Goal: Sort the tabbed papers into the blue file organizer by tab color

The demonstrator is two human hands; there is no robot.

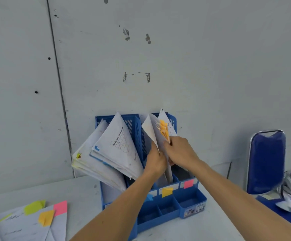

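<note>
The left grip (156, 160) and right grip (181, 152) both hold the orange-tabbed papers (164, 129). Bumping the leaning stack (117, 150) just left of them could spill it.

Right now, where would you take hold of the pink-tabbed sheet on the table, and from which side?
Probably its right edge just below the pink tab, coming from the organizer side. The sheet lies flat with other tabbed sheets crowding its left, so only that edge looks free to pinch.

Blue file organizer (191, 204) upright, slots part-filled; orange-tabbed papers (164, 127) standing inside.
</note>
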